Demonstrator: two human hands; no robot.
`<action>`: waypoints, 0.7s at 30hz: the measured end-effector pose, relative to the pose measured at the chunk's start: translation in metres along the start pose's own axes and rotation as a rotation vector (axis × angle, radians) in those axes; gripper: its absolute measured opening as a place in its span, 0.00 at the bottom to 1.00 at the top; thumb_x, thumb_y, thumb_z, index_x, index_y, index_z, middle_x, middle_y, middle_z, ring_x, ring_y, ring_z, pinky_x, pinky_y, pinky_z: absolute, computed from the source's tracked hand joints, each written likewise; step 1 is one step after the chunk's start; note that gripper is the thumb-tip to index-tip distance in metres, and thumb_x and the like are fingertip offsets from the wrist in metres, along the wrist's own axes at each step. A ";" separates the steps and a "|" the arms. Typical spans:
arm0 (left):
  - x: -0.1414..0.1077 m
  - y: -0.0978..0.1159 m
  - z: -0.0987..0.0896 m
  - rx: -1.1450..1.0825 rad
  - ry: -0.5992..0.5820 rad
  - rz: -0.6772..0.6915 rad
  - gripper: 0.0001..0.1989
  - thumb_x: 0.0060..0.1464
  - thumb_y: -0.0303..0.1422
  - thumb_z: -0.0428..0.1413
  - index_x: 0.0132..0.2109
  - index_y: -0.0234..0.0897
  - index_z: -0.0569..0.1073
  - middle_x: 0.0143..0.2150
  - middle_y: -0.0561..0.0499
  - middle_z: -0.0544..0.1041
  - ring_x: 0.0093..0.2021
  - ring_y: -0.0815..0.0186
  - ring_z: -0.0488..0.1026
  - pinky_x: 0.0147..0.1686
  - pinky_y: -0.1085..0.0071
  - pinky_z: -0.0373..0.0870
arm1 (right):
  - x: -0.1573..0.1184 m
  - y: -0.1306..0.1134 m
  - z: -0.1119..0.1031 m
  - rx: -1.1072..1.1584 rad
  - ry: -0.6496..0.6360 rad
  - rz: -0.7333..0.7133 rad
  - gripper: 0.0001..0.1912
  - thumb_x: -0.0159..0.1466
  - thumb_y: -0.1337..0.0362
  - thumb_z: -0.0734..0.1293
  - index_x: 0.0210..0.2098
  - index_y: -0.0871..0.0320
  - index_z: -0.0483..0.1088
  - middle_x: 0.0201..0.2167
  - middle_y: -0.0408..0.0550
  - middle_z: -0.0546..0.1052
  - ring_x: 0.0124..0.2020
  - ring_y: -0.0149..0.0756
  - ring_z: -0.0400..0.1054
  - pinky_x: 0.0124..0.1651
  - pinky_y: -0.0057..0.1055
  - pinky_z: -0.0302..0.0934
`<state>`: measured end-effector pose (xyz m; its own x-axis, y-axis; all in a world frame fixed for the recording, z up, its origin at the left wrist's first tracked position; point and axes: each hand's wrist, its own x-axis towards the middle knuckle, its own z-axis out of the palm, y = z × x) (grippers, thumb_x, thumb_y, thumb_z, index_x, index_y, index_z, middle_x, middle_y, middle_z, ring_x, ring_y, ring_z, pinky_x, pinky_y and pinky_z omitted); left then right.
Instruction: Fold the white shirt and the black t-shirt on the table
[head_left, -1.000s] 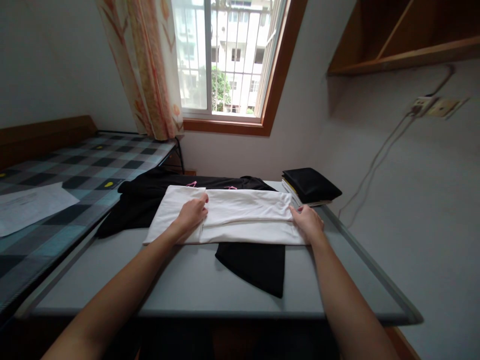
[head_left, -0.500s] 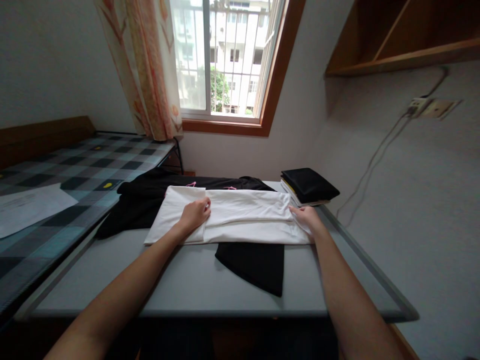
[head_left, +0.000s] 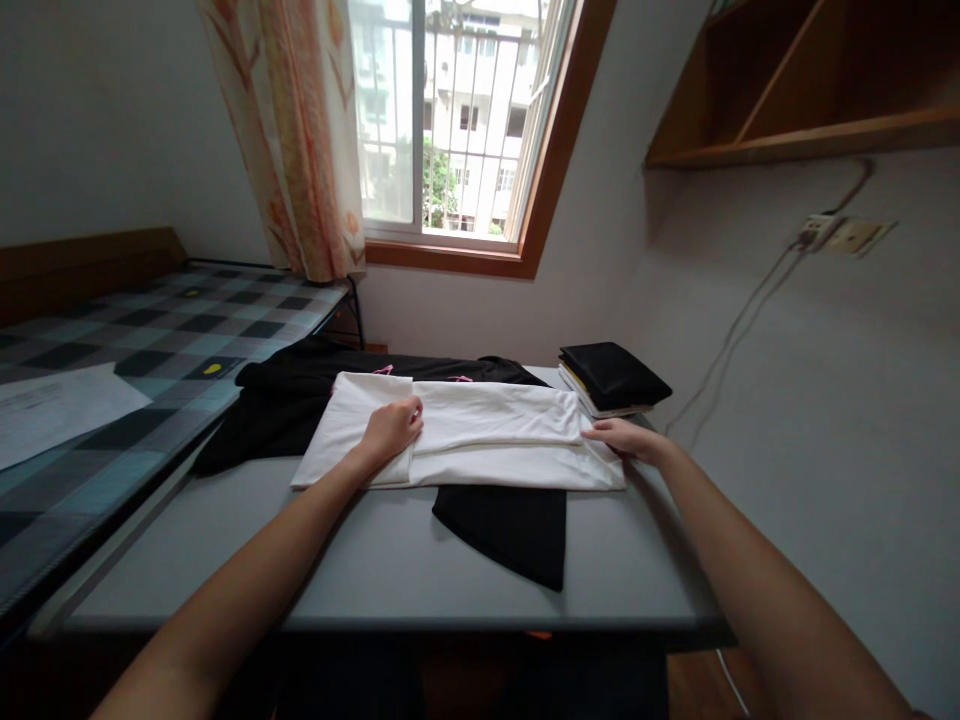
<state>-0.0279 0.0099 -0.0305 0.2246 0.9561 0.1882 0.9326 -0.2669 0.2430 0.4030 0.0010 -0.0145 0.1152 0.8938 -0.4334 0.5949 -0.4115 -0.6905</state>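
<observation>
A folded white garment (head_left: 495, 415) lies lengthwise across the table, its left end doubled over in a flap. My left hand (head_left: 394, 428) rests on that flap near its edge, fingers curled and closed on the fabric. At the right end, my right hand (head_left: 628, 438) pinches the edge of the same garment between thumb and fingers. Under the white fabric is a black garment (head_left: 300, 390); it spreads out behind and to the left, and a black piece (head_left: 517, 535) sticks out in front. Small pink ties show at the white garment's far edge.
The grey table (head_left: 225, 570) carries a stack with a black folded item (head_left: 615, 375) on top at the back right. A bed with a checked cover (head_left: 247, 320) adjoins on the left, with paper (head_left: 67, 410) on it. A wall shelf (head_left: 810, 140) hangs at upper right.
My right forearm has swung outward to the right and my right hand has turned flatter at the garment's end. The left hand stays in place on the flap.
</observation>
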 end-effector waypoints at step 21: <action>0.004 0.031 0.015 -1.013 -0.130 0.141 0.24 0.59 0.45 0.51 0.56 0.36 0.69 0.44 0.43 0.75 0.40 0.62 0.74 0.36 0.69 0.69 | -0.037 -0.156 0.089 -0.050 -0.211 -0.666 0.12 0.57 0.57 0.68 0.26 0.59 0.69 0.22 0.41 0.71 0.24 0.28 0.65 0.28 0.24 0.59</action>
<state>0.0059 0.0078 -0.0369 0.3984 0.8978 0.1876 0.2327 -0.2968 0.9262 0.2356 0.0164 0.0578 -0.4404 0.8972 -0.0340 0.5216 0.2249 -0.8230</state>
